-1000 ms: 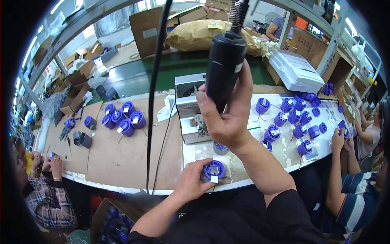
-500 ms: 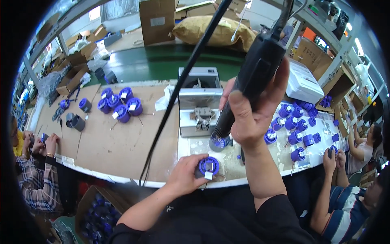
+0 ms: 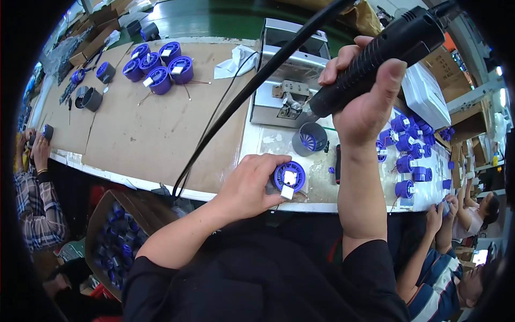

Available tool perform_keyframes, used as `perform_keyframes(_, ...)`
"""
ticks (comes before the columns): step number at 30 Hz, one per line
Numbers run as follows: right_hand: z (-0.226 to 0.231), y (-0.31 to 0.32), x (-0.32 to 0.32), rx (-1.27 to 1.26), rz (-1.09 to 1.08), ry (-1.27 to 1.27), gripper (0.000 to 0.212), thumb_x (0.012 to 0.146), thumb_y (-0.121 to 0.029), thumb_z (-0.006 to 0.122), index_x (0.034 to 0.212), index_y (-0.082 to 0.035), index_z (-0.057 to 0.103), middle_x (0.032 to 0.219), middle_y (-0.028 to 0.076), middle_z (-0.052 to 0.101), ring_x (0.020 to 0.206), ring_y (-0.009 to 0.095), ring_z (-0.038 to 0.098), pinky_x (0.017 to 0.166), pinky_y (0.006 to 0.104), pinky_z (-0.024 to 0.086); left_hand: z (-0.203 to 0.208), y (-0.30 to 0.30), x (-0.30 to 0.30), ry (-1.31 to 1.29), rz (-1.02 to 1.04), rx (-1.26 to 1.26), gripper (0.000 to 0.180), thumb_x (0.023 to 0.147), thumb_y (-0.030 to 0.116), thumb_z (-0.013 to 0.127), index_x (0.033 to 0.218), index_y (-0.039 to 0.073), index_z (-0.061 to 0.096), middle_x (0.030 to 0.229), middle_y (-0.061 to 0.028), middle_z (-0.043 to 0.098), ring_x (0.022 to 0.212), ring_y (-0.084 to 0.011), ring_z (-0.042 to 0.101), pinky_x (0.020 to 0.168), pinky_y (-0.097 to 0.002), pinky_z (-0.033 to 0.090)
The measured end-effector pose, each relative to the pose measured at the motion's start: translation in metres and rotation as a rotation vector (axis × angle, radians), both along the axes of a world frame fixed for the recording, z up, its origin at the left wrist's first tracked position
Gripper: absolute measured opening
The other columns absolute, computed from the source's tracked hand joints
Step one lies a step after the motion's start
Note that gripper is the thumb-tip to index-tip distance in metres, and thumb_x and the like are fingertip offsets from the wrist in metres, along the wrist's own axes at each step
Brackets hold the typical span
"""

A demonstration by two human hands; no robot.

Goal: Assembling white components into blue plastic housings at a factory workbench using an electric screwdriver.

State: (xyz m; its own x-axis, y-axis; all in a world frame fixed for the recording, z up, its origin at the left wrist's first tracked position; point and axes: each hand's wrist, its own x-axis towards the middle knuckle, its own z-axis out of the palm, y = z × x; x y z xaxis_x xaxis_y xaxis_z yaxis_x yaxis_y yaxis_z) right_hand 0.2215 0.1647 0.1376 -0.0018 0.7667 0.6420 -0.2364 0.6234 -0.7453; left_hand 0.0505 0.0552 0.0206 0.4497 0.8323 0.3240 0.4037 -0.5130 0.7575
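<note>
My left hand [image 3: 248, 185] curls round the side of a round purple plastic housing [image 3: 289, 165], which stands near the table's front edge with a white connector hanging over its rim. Raised above the table, my right hand [image 3: 369, 115] is wrapped round a black corded tool [image 3: 394, 45], apparently an electric screwdriver. It tilts down to the left, its tip by the metal block [image 3: 295, 88] on the front of a grey metal box machine [image 3: 268, 107]. Just below the tip sits a grey cup with a purple slotted insert [image 3: 309, 142].
A thick black cable [image 3: 263, 75] crosses the view. Purple housings [image 3: 160, 81] stand in groups left and right. A dark-handled tool [image 3: 338, 163] lies beside my right forearm. White cloth [image 3: 236, 63] lies by the machine. Co-workers sit at both sides; a carton of parts [image 3: 150, 214] is lower left.
The view has shifted. My right hand has tipped the black tool from steep to more slanted, with its lower end now near the machine's metal block. My left hand stays on the purple housing.
</note>
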Motion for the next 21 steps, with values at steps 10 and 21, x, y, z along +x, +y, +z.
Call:
perform_keyframes(10,-0.024,0.025,-0.014,0.045,0.034,0.134,0.092,0.083,-0.091,0.036,0.120,-0.010,0.058,0.082,0.006,0.062,0.061,0.018,0.062,0.058,0.0328,0.052,0.001,0.000,0.001,-0.019,0.017,0.039,0.066,0.065,0.015,0.085,0.125,0.006,0.058,0.109,-0.0090,0.067,0.096,-0.0268,0.064,0.097,-0.0366,0.044)
perform_keyframes(21,-0.020,0.018,-0.019,-0.028,-0.028,0.022,0.095,0.082,-0.093,0.034,0.122,-0.011,0.058,0.082,0.006,0.061,0.061,0.018,0.061,0.057,0.0327,0.051,0.001,-0.001,0.001,-0.036,0.023,0.032,0.064,0.065,0.013,0.085,0.124,0.007,0.060,0.108,-0.0091,0.067,0.096,-0.0270,0.063,0.096,-0.0365,0.045)
